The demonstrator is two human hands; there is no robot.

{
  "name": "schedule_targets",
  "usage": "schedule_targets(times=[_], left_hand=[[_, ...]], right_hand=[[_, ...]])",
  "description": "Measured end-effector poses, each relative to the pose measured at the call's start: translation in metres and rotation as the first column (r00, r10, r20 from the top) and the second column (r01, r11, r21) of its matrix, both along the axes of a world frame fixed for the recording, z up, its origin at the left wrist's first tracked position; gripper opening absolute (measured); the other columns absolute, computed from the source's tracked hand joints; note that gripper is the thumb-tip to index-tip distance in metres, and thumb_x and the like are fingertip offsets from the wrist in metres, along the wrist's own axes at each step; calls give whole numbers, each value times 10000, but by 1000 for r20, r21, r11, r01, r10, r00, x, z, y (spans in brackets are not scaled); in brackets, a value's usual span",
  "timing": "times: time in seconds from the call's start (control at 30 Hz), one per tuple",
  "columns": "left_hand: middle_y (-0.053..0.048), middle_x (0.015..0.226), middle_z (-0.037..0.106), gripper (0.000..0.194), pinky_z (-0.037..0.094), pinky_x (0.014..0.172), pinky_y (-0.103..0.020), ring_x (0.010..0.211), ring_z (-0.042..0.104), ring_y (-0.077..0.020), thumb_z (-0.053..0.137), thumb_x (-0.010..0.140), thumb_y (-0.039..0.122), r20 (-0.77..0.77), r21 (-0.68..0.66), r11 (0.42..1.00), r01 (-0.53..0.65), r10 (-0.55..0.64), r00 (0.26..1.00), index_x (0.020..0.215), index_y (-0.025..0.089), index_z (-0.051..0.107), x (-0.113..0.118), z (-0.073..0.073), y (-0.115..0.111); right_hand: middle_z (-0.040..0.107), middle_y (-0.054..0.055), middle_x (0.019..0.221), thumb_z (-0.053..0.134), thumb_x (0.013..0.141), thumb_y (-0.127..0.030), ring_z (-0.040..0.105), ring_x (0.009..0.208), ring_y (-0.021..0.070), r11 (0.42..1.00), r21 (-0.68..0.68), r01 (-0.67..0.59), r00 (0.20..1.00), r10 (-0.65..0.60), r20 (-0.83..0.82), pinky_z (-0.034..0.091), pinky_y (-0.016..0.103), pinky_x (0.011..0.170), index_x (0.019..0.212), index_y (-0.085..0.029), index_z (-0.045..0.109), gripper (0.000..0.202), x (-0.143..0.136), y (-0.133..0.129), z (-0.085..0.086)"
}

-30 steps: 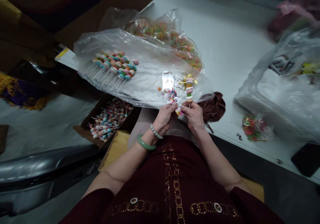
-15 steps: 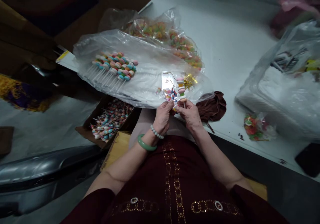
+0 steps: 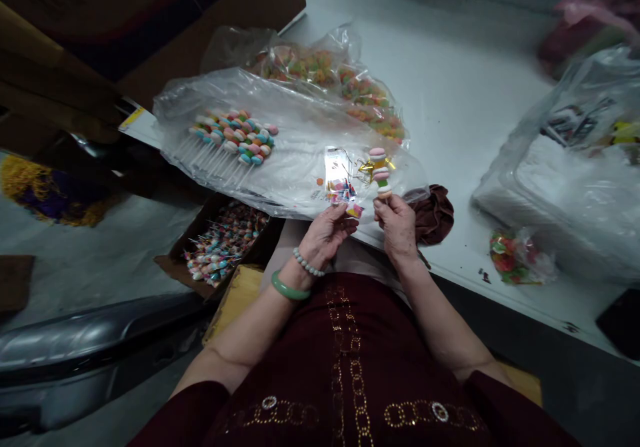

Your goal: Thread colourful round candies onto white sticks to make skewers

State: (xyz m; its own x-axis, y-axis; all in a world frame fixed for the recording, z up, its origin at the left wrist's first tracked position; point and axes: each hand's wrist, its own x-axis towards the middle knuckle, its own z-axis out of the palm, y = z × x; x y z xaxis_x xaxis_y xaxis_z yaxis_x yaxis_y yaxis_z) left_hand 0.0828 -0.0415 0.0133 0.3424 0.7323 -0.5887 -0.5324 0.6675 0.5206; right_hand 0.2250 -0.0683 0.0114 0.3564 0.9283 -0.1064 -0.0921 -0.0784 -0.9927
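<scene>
My right hand [image 3: 396, 227] pinches the stick of a candy skewer [image 3: 381, 170], held upright with pink, orange, green and white pieces stacked on it. My left hand [image 3: 327, 234] is closed at thumb and forefinger on a small printed wrapper [image 3: 355, 211], pink and yellow; most of it is hidden by the fingers. Just beyond my left fingertips lie clear printed pouches [image 3: 337, 167]. Gold twist ties [image 3: 367, 169] lie behind the skewer, and all these rest on a large plastic bag [image 3: 295, 127]. To the left, several finished-looking candy skewers [image 3: 235, 134] lie in rows.
Bags of orange and green candies [image 3: 370, 97] lie at the back. A cardboard box of wrapped candy sticks [image 3: 220, 247] stands low on the left. A brown cloth [image 3: 436, 215] is near my right hand; a stack of plastic bags [image 3: 585, 200] sits far right on the white table [image 3: 450, 100].
My hands have moved apart. The right one has carried the candy skewer to the right, away from the wrapper, while the left one stays close to the pouches.
</scene>
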Motion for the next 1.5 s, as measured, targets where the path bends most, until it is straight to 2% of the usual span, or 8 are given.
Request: schedule_targets(times=[0.3,0.6,0.87,0.97,1.07,1.23,1.33,1.5], left_hand=[[-50,826,730,106,550,810,-303,820,685,-151,671,852,261,189,-98,982,-161,177,966,837,158,693,-18,8,23],[-66,899,743,138,564,892,-365,883,701,-179,712,817,293,203,50,989,-142,129,971,840,158,695,-22,8,22],[-16,790,726,160,563,811,-298,751,693,-132,781,731,229,123,197,947,-254,233,965,819,153,670,-21,14,24],[23,719,694,194,551,739,-249,659,658,-89,810,692,227,98,201,929,-309,295,950,768,159,645,-20,16,24],[25,697,681,235,534,690,-230,602,628,-73,834,656,260,37,268,925,-268,269,963,760,152,653,-21,15,23],[-29,759,713,306,533,707,-254,642,646,-107,835,645,325,-57,349,932,-99,127,990,832,124,700,-27,10,18],[-51,762,718,313,540,742,-288,677,666,-138,823,656,368,-76,361,931,-56,90,993,787,119,687,-28,8,15],[-33,719,698,313,543,734,-292,652,652,-126,817,672,375,-27,361,927,-102,119,992,818,131,685,-25,9,13]], right_hand=[[603,15,730,593,861,-355,516,663,146,995,28,-96,896,74,437,396,275,623,861,-198,709,196,7,-51,12],[659,32,776,547,907,-275,584,699,160,979,131,-159,760,36,649,440,270,669,911,-207,724,190,4,-48,11],[635,68,709,472,937,-211,547,617,158,973,170,-159,266,-124,956,376,273,600,1037,-163,715,268,5,-55,7],[625,69,701,452,950,-229,552,622,162,973,143,-183,332,-76,940,398,270,619,1030,-168,716,282,1,-56,9],[636,72,741,463,942,-280,582,690,175,974,98,-205,557,34,830,437,279,684,972,-194,723,275,0,-54,11],[572,7,606,604,818,-391,472,519,132,963,-186,-197,926,245,288,359,261,496,870,-188,737,249,5,-48,11],[505,-19,537,611,786,-437,344,428,96,911,-323,-256,957,285,46,241,242,416,860,-166,731,306,4,-47,10],[650,56,720,541,861,-342,561,657,169,973,-79,-217,798,223,561,419,280,625,808,-193,714,235,-6,-49,4]])
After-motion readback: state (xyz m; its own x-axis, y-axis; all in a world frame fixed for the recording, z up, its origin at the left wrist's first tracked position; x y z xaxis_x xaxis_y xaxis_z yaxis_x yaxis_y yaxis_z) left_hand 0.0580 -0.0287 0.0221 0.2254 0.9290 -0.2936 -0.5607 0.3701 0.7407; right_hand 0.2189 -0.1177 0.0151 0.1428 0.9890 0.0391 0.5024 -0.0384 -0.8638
